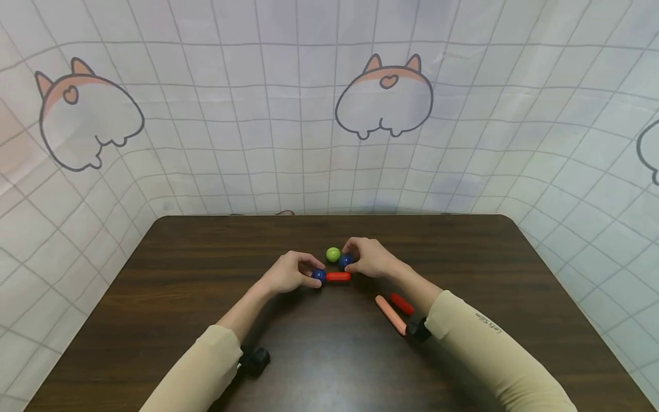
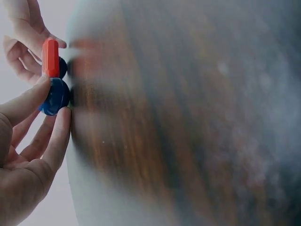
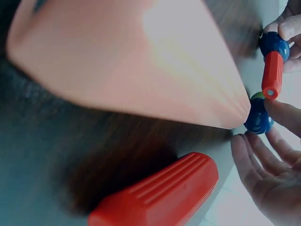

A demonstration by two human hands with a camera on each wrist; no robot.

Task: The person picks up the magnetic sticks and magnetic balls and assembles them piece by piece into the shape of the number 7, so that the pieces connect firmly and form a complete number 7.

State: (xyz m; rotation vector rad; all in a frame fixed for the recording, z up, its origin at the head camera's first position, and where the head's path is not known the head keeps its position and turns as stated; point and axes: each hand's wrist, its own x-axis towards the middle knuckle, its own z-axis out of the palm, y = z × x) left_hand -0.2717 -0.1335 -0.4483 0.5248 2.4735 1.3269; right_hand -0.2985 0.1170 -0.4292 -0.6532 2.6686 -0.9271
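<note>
In the head view my left hand [image 1: 289,273] pinches a blue ball [image 1: 318,277] between thumb and fingers. A short red ribbed rod [image 1: 338,276] extends from this ball to the right and appears joined to it; the same rod [image 2: 51,59] shows its ridges in the left wrist view. My right hand [image 1: 373,257] pinches a second blue ball [image 1: 346,262], just beyond the rod's free end. In the right wrist view that rod end [image 3: 271,91] has a small pale metallic tip close to the second ball [image 3: 258,118]. Touching or nearly touching the second ball is a lime-green ball [image 1: 333,254].
Beneath my right forearm lie a longer salmon-coloured rod [image 1: 390,315] and a short red rod [image 1: 402,304] on the dark wooden table [image 1: 195,269]. Black wrist cameras [image 1: 254,361] hang under both forearms. A white gridded curtain [image 1: 278,114] surrounds the table's back and sides.
</note>
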